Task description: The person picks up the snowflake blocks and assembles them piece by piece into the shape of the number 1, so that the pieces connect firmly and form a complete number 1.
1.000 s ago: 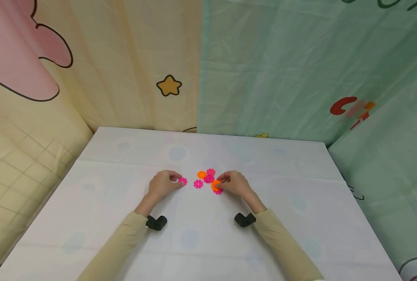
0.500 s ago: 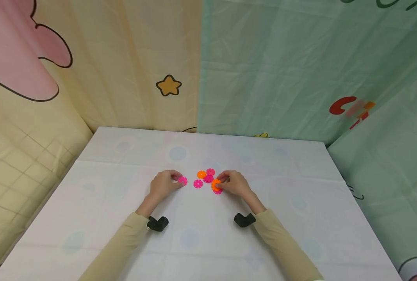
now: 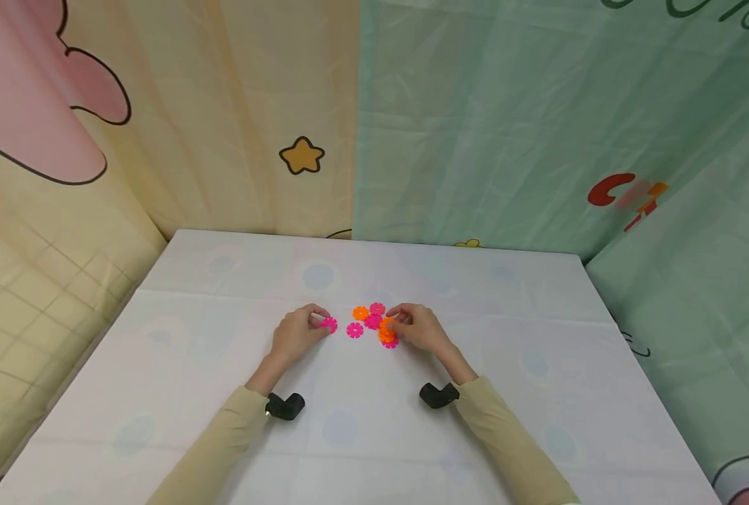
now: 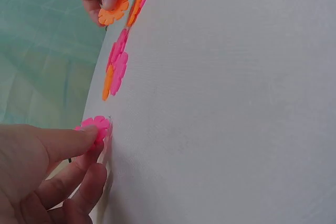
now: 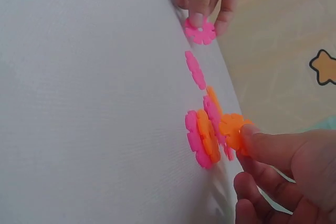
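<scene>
Well inside table edges (image 3: pixel 379 244), discs (image 3: pixel 372 322) between hands (image 3: pixel 294 332) (image 3: pixel 420 328)

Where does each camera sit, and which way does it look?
Head: on the person's head, looking forward and down at the table; both sleeves, the left grip and the right grip show.
Left wrist: on that wrist, facing the held pink piece; left grip near, right grip at top.
Right wrist: on that wrist, facing the held orange piece; right grip near, left grip at top.
The wrist views share both grips and both held pieces.
</scene>
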A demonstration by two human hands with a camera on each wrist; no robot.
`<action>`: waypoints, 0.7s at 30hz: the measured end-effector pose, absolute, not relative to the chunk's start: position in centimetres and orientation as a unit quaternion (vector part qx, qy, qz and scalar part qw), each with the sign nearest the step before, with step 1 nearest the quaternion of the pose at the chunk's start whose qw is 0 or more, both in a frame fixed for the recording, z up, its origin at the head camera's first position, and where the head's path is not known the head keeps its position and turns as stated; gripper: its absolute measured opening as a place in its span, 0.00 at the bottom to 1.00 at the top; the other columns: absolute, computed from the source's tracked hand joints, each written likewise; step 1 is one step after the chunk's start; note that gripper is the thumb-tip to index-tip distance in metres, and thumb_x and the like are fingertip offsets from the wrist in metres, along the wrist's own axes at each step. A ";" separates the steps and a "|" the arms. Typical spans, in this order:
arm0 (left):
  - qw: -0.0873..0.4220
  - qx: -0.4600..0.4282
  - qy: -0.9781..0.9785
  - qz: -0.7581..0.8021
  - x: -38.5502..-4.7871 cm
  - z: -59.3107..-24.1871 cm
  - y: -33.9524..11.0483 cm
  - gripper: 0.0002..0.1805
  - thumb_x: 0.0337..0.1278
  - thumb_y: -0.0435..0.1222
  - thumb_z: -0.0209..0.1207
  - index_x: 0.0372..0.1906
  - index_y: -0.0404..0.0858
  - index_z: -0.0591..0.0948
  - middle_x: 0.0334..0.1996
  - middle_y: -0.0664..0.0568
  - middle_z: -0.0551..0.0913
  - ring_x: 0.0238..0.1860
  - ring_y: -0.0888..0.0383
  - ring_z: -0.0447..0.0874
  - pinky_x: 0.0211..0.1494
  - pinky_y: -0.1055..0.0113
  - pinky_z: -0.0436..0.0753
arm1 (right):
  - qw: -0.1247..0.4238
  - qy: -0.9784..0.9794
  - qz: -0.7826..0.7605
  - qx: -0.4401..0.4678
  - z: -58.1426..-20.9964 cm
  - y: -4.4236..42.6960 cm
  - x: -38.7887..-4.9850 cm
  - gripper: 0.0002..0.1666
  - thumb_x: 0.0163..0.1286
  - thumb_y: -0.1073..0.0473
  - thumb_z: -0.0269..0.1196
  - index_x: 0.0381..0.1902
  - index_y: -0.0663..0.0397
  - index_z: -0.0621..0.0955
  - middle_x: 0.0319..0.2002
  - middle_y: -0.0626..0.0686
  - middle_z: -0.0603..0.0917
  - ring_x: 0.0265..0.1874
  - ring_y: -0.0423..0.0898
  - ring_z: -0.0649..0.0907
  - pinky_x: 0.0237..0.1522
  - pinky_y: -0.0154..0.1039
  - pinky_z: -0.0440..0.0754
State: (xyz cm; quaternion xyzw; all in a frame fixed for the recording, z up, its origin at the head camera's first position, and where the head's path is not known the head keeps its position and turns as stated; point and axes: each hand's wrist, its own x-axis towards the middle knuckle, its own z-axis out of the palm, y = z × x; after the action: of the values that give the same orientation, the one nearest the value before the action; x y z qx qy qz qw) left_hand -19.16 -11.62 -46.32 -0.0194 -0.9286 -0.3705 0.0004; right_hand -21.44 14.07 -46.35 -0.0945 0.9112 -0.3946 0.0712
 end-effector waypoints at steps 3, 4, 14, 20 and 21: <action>0.006 -0.017 -0.923 -0.383 -19.1 -46.3 -11.4 0.16 0.52 0.40 0.68 0.47 0.41 0.84 0.35 0.47 0.87 0.35 0.53 0.83 0.33 0.66 0.77 | 0.056 0.909 -0.401 -0.101 -46.2 13.9 -21.4 0.11 0.64 0.60 0.65 0.45 0.53 0.85 0.32 0.51 0.83 0.26 0.44 0.75 0.26 0.31 0.74; 0.007 -0.016 -0.921 -0.389 -19.1 -46.2 -11.3 0.17 0.52 0.40 0.68 0.47 0.41 0.84 0.36 0.47 0.87 0.36 0.52 0.84 0.33 0.67 0.77 | 0.050 0.908 -0.403 -0.103 -46.2 13.9 -21.4 0.12 0.64 0.60 0.65 0.45 0.53 0.85 0.32 0.51 0.83 0.27 0.44 0.76 0.26 0.31 0.75; 0.012 -0.025 -0.880 -0.475 -19.3 -45.1 -9.6 0.14 0.55 0.35 0.65 0.47 0.35 0.85 0.33 0.43 0.87 0.25 0.54 0.84 0.26 0.74 0.77 | -0.026 0.886 -0.444 -0.128 -45.9 13.0 -21.5 0.10 0.65 0.58 0.65 0.44 0.54 0.85 0.38 0.52 0.87 0.34 0.46 0.80 0.36 0.33 0.78; -0.001 -0.030 -0.859 -0.512 -19.5 -44.8 -8.8 0.14 0.57 0.35 0.64 0.47 0.34 0.84 0.32 0.42 0.86 0.25 0.49 0.83 0.27 0.74 0.77 | -0.068 0.865 -0.472 -0.155 -45.3 12.5 -21.3 0.09 0.64 0.60 0.65 0.42 0.55 0.85 0.37 0.53 0.87 0.34 0.47 0.82 0.36 0.31 0.80; -0.004 -0.028 -0.856 -0.517 -19.5 -44.7 -8.7 0.14 0.58 0.35 0.63 0.48 0.34 0.84 0.32 0.41 0.86 0.25 0.48 0.83 0.26 0.74 0.76 | -0.072 0.862 -0.476 -0.160 -45.2 12.5 -21.2 0.09 0.64 0.60 0.66 0.42 0.56 0.85 0.37 0.53 0.88 0.34 0.47 0.83 0.36 0.31 0.80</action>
State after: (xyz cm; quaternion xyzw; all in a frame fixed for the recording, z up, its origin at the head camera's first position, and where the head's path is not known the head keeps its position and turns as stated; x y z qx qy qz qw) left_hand -19.54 -8.68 -44.73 -0.0284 -0.8556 -0.5169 -0.0040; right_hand -21.22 12.47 -45.24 -0.1595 0.8619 -0.4758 -0.0724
